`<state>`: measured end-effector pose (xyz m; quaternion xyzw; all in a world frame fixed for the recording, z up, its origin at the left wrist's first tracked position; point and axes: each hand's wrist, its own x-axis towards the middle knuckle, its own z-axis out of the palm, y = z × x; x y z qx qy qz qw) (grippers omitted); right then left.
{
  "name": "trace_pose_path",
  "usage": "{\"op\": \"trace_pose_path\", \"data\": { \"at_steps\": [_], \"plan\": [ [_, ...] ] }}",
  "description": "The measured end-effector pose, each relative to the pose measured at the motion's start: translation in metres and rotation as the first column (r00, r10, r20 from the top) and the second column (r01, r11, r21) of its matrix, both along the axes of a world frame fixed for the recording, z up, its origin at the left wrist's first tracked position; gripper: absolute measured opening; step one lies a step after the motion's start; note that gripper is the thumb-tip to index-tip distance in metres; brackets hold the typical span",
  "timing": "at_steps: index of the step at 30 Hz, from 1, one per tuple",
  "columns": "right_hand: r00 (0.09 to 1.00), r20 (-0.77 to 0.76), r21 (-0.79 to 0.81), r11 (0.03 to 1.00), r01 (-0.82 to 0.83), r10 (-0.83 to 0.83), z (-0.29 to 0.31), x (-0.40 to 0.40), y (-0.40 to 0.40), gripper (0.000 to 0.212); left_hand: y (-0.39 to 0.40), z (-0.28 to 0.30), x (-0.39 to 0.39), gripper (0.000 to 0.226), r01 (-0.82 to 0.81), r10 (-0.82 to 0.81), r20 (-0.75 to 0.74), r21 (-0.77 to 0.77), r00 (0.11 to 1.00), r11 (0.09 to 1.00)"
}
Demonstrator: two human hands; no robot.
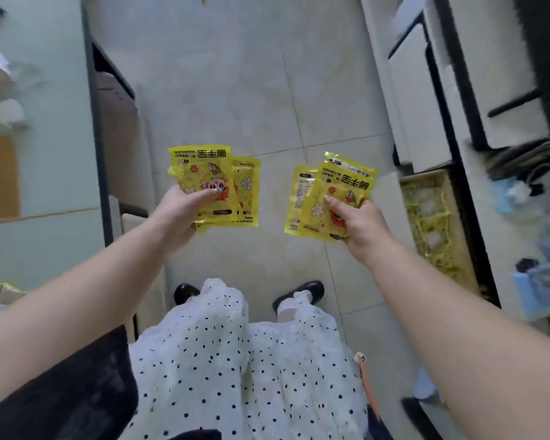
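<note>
Holding yellow packets (204,182) above floor tiles (235,90), between table (45,173) and cabinets (413,106).

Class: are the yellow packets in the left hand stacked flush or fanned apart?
Fanned apart: behind the front yellow plastic hand-warmer packet, a second packet juts out sideways from the left hand.

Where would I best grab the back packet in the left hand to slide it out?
Pinch the back packet by its free right edge, coming from the right: that strip sticks out past the front packet, while the left hand clamps the lower left.
</note>
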<state>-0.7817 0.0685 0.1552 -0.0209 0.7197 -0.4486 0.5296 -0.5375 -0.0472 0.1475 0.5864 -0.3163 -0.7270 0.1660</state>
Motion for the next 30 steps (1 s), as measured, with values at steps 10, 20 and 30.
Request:
{"op": "trace_pose_path", "data": {
  "at_steps": [10,20,30],
  "plan": [
    [0.915,-0.055,0.065,0.913,0.403,-0.4,0.0,-0.199,0.147,0.026,0.064,-0.019,-0.264,0.039,0.356,-0.353,-0.048,0.067,0.934,0.932],
    [0.653,-0.108,0.18,0.631,0.754,-0.75,-0.031,-0.285,0.269,0.035,0.107,-0.06,-0.451,0.034,0.66,-0.662,-0.021,0.1,0.749,0.744],
    [0.389,-0.114,0.165,0.369,0.915,-0.914,-0.174,-0.343,0.327,0.03,0.154,-0.2,-0.607,0.022,0.868,-0.868,0.012,0.041,0.496,0.496]
  ]
}}
